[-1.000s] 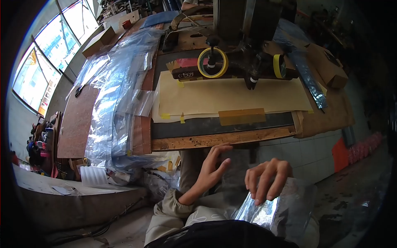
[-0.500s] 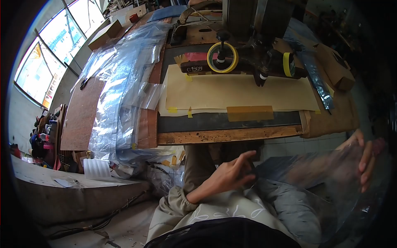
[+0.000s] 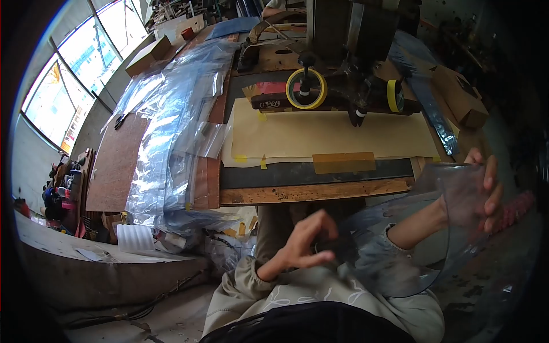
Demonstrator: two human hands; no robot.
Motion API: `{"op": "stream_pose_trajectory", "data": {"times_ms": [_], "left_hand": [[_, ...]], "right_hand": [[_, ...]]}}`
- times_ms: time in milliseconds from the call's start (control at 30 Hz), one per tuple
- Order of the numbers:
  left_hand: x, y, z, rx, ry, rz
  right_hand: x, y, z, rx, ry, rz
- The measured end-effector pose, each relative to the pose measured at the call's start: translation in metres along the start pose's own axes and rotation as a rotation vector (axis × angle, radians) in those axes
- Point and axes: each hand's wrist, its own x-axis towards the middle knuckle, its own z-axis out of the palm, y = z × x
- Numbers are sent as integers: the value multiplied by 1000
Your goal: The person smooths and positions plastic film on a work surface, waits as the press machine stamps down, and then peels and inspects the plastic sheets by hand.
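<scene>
A clear plastic sheet [image 3: 394, 251] hangs at the lower right, in front of my right forearm and lap. My right hand [image 3: 483, 191] is closed on its upper right part, with the fingers seen partly through the film. My left hand [image 3: 309, 240] is held over my lap, thumb and fingers apart, holding nothing, near the sheet's left side. Beyond my hands, a cream paper sheet [image 3: 331, 134] with a brown tape strip [image 3: 343, 163] lies on the dark work surface [image 3: 269, 176] of the bench.
Stacked plastic film [image 3: 171, 137] covers the bench's left side. A machine bar [image 3: 337, 102] with yellow tape rolls [image 3: 306, 89] crosses above the paper. A cardboard box [image 3: 457, 94] sits at the right. The wooden bench edge [image 3: 314, 191] faces me. Part of a person [image 3: 273, 7] shows behind.
My right hand has moved right and up from my lap with the plastic sheet, which now spreads out. My left hand has shifted slightly right overall, its fingers bent.
</scene>
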Motion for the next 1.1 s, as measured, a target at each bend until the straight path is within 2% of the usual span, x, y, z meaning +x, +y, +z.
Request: {"op": "stream_pose_trajectory", "data": {"times_ms": [33,67,133,200,333,467,567,633,700,800,867,967,1033,1067,1100], "left_hand": [[-8,-11,3,-96,-168,59],[-16,-18,14,-138,-249,56],[-29,-18,37,94,-296,42],[-33,-26,42,255,-251,4],[-32,-55,35,519,-188,-126],[-15,-63,-5,745,105,-172],[-44,-113,-12,804,-10,-173],[-53,-111,-11,1066,-125,-195],[-51,-99,-17,1097,-327,-350],[-47,-76,-34,595,-689,-685],[-57,-80,-43,12,-814,-768],[-52,-61,-37,-670,-463,-317],[-31,-20,-38,-852,-338,-387],[-25,-3,-36,-945,-273,-422],[-25,2,-30,-966,-147,-370]], "right_hand": [[0,2,0,-9,42,-32],[1,3,1,-19,84,-63],[-6,5,-17,-10,108,-62],[-10,6,-25,-18,124,-1],[-11,29,-15,108,173,-16],[-19,25,8,125,134,-6],[-33,11,21,38,26,42],[-55,6,29,-22,-61,134],[-82,1,37,-92,-129,258],[-113,-23,46,-304,-262,534],[-119,-29,57,-309,-370,616],[-123,-28,67,-223,-420,639],[-116,-27,71,-148,-425,642],[-109,-34,74,-143,-436,710],[-100,-41,76,-139,-450,776]]}}
